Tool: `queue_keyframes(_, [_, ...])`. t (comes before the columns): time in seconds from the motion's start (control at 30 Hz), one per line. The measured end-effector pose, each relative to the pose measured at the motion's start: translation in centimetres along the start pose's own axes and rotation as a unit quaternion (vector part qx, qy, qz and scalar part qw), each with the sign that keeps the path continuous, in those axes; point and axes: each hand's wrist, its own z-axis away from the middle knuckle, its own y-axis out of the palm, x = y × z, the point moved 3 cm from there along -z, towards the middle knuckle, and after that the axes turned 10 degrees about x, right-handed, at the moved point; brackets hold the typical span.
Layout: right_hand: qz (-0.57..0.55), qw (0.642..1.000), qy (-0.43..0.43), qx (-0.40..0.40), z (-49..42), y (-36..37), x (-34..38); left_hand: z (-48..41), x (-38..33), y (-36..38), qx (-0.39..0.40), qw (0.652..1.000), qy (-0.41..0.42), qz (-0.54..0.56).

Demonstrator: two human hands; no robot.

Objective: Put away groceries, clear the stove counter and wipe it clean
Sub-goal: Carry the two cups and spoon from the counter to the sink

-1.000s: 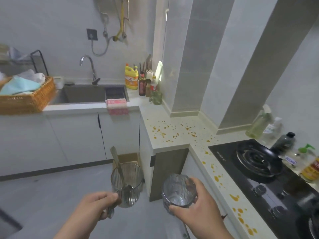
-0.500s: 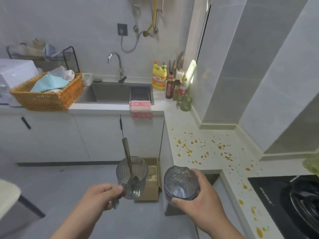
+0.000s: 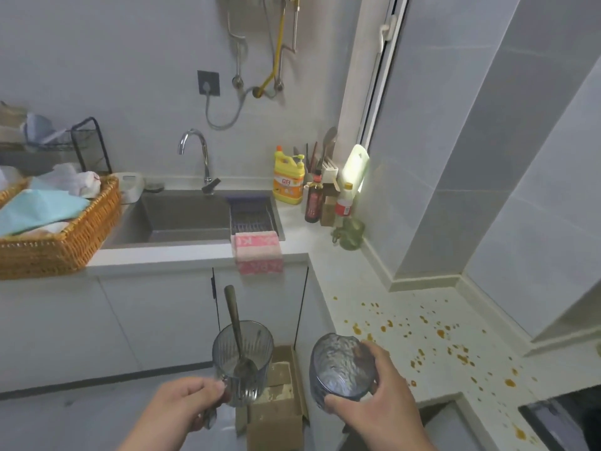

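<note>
Gripped in the left hand [image 3: 185,402]: ribbed glass mug [image 3: 252,348], spoon [image 3: 231,315] standing inside. Wrapped in the right hand [image 3: 383,408]: textured glass tumbler [image 3: 338,369], tilted, beside the orange-spattered counter [image 3: 422,297].

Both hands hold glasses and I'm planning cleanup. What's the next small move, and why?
Probably carry both to the sink: the left hand holds a ribbed glass with a spoon, the right hand a rounded glass; the spattered counter needs free hands.
</note>
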Motion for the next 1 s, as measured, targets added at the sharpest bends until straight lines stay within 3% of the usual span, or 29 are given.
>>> queue_keyframes(0.37, [-0.026, 0.998, 0.025, -0.06, -8.5, 4.8, 4.0, -12.0, -3.9, -7.5, 0.063, 0.997, 0.02, -0.04])
queue_keyframes(1.0, [-0.08, 0.989, 0.076, -0.104, -27.9, -1.2, 0.0, -32.8, -13.8, -2.3, 0.151, 0.984, -0.035, -0.088])
